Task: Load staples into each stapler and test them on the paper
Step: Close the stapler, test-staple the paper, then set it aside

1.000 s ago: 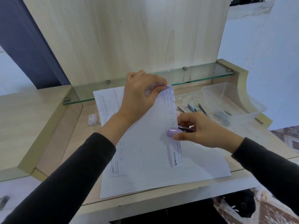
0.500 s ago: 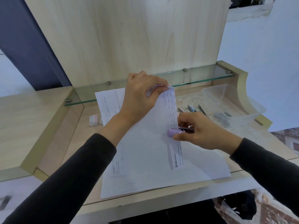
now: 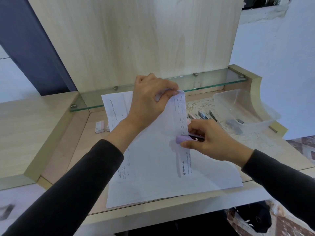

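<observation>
A stack of white printed paper (image 3: 153, 167) lies on the wooden desk. My left hand (image 3: 150, 101) pinches the folded-up edge of the top sheet and lifts its far corner. That folded strip (image 3: 180, 114) shows several staple marks in rows. My right hand (image 3: 208, 140) grips a small lilac stapler (image 3: 183, 138) whose jaw sits over the strip's edge. Several more staplers (image 3: 204, 115) lie in a row behind my right hand, partly hidden by it.
A clear plastic tub (image 3: 242, 109) stands at the right with small dark items inside. Two small staple boxes (image 3: 99, 127) lie left of the paper. A glass shelf (image 3: 204, 84) runs along the back, above the desk. A lace mat (image 3: 255, 138) covers the right side.
Hardly anything moved. Both hands keep their hold on the paper and the lilac stapler; the view shifted slightly.
</observation>
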A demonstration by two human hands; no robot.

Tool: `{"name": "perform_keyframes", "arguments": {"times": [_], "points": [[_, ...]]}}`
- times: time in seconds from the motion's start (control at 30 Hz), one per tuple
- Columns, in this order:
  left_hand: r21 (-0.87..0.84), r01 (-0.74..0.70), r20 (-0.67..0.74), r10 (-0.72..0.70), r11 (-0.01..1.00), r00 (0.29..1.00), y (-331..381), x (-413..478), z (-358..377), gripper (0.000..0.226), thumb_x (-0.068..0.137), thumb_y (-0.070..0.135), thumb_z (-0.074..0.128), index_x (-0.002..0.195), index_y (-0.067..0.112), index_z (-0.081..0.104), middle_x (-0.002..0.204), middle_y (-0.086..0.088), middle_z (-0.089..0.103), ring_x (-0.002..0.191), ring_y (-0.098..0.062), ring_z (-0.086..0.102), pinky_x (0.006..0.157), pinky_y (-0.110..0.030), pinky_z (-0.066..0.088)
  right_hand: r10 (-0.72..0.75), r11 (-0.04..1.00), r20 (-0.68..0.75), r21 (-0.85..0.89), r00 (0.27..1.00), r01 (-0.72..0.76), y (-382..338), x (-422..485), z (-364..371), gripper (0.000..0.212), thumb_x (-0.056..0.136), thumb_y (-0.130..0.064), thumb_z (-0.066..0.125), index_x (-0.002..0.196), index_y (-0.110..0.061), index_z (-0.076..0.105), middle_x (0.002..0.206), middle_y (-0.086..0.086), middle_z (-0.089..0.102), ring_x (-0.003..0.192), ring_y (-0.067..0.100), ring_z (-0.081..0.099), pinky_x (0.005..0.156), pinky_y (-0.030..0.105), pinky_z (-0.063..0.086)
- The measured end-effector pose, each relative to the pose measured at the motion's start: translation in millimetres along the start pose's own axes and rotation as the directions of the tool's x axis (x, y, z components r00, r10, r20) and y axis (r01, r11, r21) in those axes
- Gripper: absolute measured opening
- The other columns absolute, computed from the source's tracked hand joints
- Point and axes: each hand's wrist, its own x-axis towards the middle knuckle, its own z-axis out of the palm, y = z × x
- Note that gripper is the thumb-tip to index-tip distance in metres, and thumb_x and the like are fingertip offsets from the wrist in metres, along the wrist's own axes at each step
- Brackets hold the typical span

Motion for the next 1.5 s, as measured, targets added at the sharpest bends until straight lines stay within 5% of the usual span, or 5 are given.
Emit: {"name": "perform_keyframes", "arguments": {"times": [0.6,0.77,1.03,1.27,1.5], "points": [[-0.001,-0.034,-0.007,0.034,0.999,0.999,1.9,2.9,6.6,0.011,0.081,0.017,0.062,0.078,0.01,0.07,0.07,0.001,0.069,0.068,-0.008,0.048,0.074,-0.028,0.029,-0.063,0.997,-0.023,-0.048,0.998,0.062,-1.5,2.2,3.8,0.067,0.067,-0.063,0.045,0.067,0.003,0.056,0.064,0.011,0.05,0.053,0.02,0.039,0.05,0.031,0.032],[-0.002,-0.029,-0.004,0.029,1.0,1.0,-3.3,4.0,5.2,0.01,0.081,0.017,0.063,0.079,0.01,0.071,0.07,0.0,0.069,0.068,-0.009,0.048,0.074,-0.029,0.03,-0.036,0.999,0.045,-0.006,0.998,0.036,1.7,7.3,1.7,0.077,0.064,-0.068,0.048,0.086,0.005,0.059,0.087,0.016,0.061,0.075,0.03,0.055,0.069,0.049,0.048],[0.004,-0.032,0.009,0.032,0.999,0.999,-5.6,1.1,4.2,0.012,0.081,0.017,0.062,0.079,0.009,0.071,0.07,0.0,0.069,0.068,-0.01,0.047,0.072,-0.028,0.029,0.008,1.0,0.03,0.003,1.0,-0.008,-5.0,2.0,-8.6,0.033,0.073,-0.033,0.071,0.071,-0.003,0.057,0.066,0.002,0.047,0.059,0.019,0.04,0.059,0.035,0.036],[0.015,-0.037,0.002,0.037,0.999,0.999,-4.9,1.2,4.0,0.012,0.082,0.017,0.062,0.079,0.01,0.071,0.071,0.001,0.069,0.069,-0.009,0.047,0.072,-0.029,0.029,-0.021,1.0,0.0,0.003,1.0,0.021,0.6,2.3,-5.3,0.033,0.072,-0.033,0.073,0.075,-0.003,0.06,0.072,0.019,0.058,0.064,0.031,0.048,0.06,0.037,0.041],[0.016,-0.057,-0.014,0.057,0.998,0.998,-1.8,1.3,2.1,0.011,0.081,0.017,0.063,0.078,0.01,0.071,0.068,0.002,0.068,0.068,-0.01,0.047,0.073,-0.029,0.029,-0.021,0.999,-0.001,-0.036,1.0,0.021,-0.7,1.2,-0.7,0.04,0.073,-0.03,0.073,0.055,-0.025,0.038,0.059,-0.005,0.038,0.053,0.012,0.033,0.05,0.018,0.028]]}}
